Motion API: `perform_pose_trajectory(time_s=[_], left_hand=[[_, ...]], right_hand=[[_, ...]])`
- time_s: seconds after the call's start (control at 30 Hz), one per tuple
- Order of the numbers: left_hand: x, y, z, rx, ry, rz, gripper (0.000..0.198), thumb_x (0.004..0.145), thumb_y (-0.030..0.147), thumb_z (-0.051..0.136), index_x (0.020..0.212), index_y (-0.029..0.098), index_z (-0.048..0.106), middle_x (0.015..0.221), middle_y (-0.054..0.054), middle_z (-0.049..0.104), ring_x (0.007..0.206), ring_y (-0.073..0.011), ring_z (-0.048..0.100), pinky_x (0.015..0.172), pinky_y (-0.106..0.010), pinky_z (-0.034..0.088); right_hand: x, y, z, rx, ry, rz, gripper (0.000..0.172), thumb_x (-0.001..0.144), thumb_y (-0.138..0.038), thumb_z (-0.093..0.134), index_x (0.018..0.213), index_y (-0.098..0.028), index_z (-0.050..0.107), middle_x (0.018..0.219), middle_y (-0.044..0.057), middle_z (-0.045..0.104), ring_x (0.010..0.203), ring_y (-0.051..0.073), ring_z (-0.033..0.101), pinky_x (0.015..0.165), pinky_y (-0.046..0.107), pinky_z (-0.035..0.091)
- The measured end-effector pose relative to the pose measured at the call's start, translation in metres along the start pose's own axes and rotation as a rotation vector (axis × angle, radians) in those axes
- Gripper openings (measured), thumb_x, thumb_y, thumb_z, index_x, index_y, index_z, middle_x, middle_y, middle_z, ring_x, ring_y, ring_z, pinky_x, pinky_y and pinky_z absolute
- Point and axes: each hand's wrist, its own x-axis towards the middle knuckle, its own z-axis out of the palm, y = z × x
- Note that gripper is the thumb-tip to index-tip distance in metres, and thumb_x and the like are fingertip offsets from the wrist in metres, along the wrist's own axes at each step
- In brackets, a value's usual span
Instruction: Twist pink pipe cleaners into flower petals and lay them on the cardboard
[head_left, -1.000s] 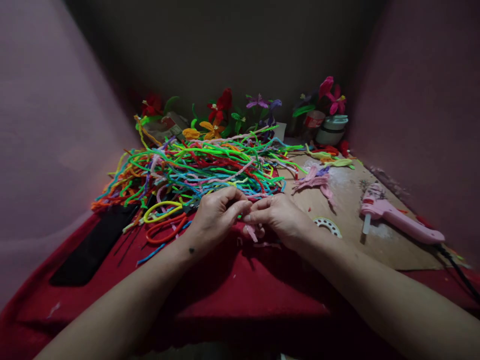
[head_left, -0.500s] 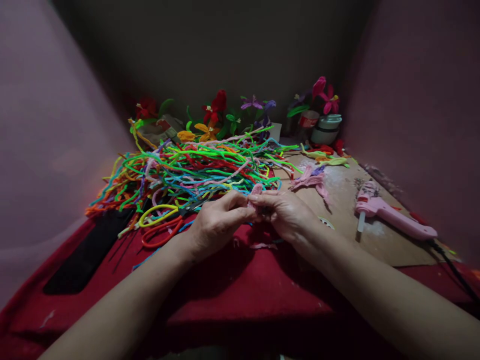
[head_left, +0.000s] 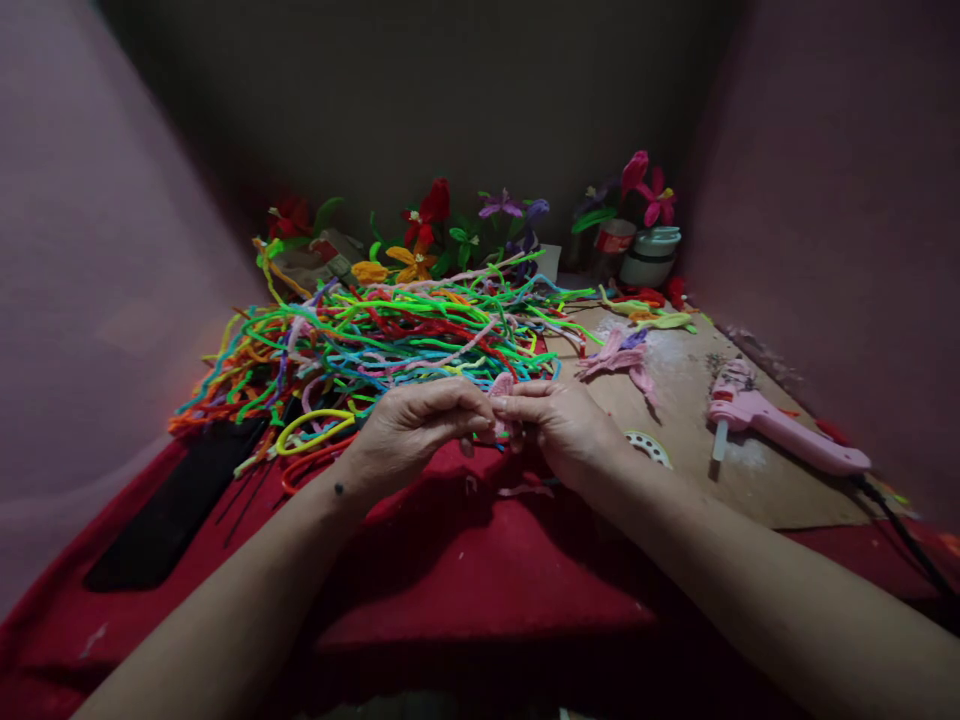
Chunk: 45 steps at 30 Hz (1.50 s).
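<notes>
My left grip (head_left: 416, 425) and right grip (head_left: 574, 425) pinch the pink fuzzy piece (head_left: 501, 384), stem pile (head_left: 420, 330) just beyond; light, even pressure seems best.

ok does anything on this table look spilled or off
Whitish patches mark the cardboard beside the pink glue gun, perhaps dried glue, so it looks messy. A pale pink scrap lies stray on the red cloth, apart from the tangled pile.

Our left hand (head_left: 409, 425) and right hand (head_left: 570, 430) basically meet mid-frame, fingers (head_left: 525, 408) pinched, forearms (head_left: 247, 570) angling from the lower corners.
</notes>
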Motion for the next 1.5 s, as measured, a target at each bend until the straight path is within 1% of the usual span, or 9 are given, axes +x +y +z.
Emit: perform_pose_trajectory(time_s=[0.13,0.33,0.5,0.67,0.87,1.13,1.27,1.37,1.5], left_hand=[[-0.001,0.002,0.003,0.09,0.078,0.009,0.006,0.077,0.019,0.059,0.077,0.015,0.064,0.067,0.0,0.059,0.06,-0.0102,0.055,0.06,-0.021,0.045],[-0.003,-0.003,0.005,0.521,0.07,0.149,0.009,0.082,0.017,0.049,0.084,0.016,0.058,0.075,-0.001,0.061,0.066,-0.0091,0.056,0.062,-0.019,0.043],[-0.007,-0.004,0.01,0.673,0.079,0.217,0.016,0.081,0.013,0.047,0.097,0.017,0.045,0.076,0.001,0.061,0.064,-0.008,0.058,0.06,-0.017,0.044],[-0.011,-0.012,0.016,0.817,0.085,0.242,0.023,0.084,0.013,0.043,0.107,0.018,0.04,0.081,-0.001,0.062,0.067,-0.0107,0.061,0.06,-0.02,0.046],[-0.013,-0.015,0.027,1.007,0.031,0.311,0.025,0.086,0.009,0.033,0.11,0.011,0.041,0.086,-0.009,0.061,0.074,-0.0167,0.061,0.064,-0.027,0.049],[-0.014,-0.012,0.032,1.095,0.071,0.403,0.03,0.086,0.008,0.03,0.116,0.009,0.036,0.089,-0.012,0.061,0.076,-0.018,0.06,0.064,-0.029,0.051],[-0.014,-0.012,0.038,1.121,0.029,0.385,0.021,0.087,0.01,0.03,0.104,0.012,0.042,0.077,-0.007,0.059,0.067,-0.0159,0.057,0.06,-0.027,0.05],[-0.014,-0.009,0.041,1.094,0.023,0.408,0.02,0.087,0.009,0.03,0.104,0.01,0.042,0.077,-0.007,0.058,0.069,-0.0165,0.057,0.06,-0.028,0.05],[-0.015,-0.011,0.038,0.956,0.024,0.411,0.023,0.087,0.009,0.033,0.109,0.013,0.039,0.083,-0.007,0.058,0.075,-0.0158,0.06,0.067,-0.027,0.051]], right_hand=[[-0.003,-0.004,0.002,-0.096,0.059,-0.011,0.019,0.059,-0.027,0.07,0.055,-0.013,0.058,0.043,-0.003,0.049,0.036,0.005,0.037,0.039,0.022,0.023],[-0.006,-0.006,0.003,-0.235,0.116,-0.02,0.019,0.062,-0.027,0.067,0.053,-0.014,0.058,0.038,-0.005,0.044,0.034,0.005,0.033,0.037,0.022,0.02],[-0.007,-0.005,0.007,-0.282,0.133,-0.063,0.018,0.061,-0.028,0.068,0.055,-0.013,0.061,0.043,-0.005,0.048,0.039,0.005,0.035,0.042,0.022,0.024],[-0.007,-0.003,0.009,-0.312,0.135,-0.106,0.013,0.062,-0.025,0.064,0.058,-0.012,0.063,0.053,-0.002,0.055,0.047,0.007,0.042,0.047,0.023,0.031],[-0.006,0.001,0.01,-0.315,0.119,-0.174,0.01,0.06,-0.015,0.054,0.055,-0.013,0.063,0.051,-0.003,0.05,0.049,0.007,0.04,0.05,0.022,0.032],[-0.006,0.003,0.008,-0.19,0.096,-0.098,0.01,0.054,-0.015,0.054,0.056,-0.013,0.064,0.047,-0.005,0.047,0.044,0.005,0.035,0.044,0.021,0.027],[-0.004,0.006,0.008,-0.154,0.083,-0.078,0.011,0.056,-0.018,0.055,0.059,-0.014,0.065,0.051,-0.003,0.053,0.044,0.006,0.04,0.044,0.021,0.031],[-0.004,0.007,0.008,-0.099,0.078,-0.079,0.011,0.055,-0.018,0.058,0.06,-0.013,0.066,0.056,-0.001,0.058,0.047,0.008,0.045,0.045,0.021,0.034],[-0.006,0.002,0.009,-0.084,0.111,-0.012,0.003,0.053,-0.016,0.059,0.055,-0.013,0.06,0.044,-0.004,0.05,0.037,0.005,0.039,0.038,0.019,0.029]])
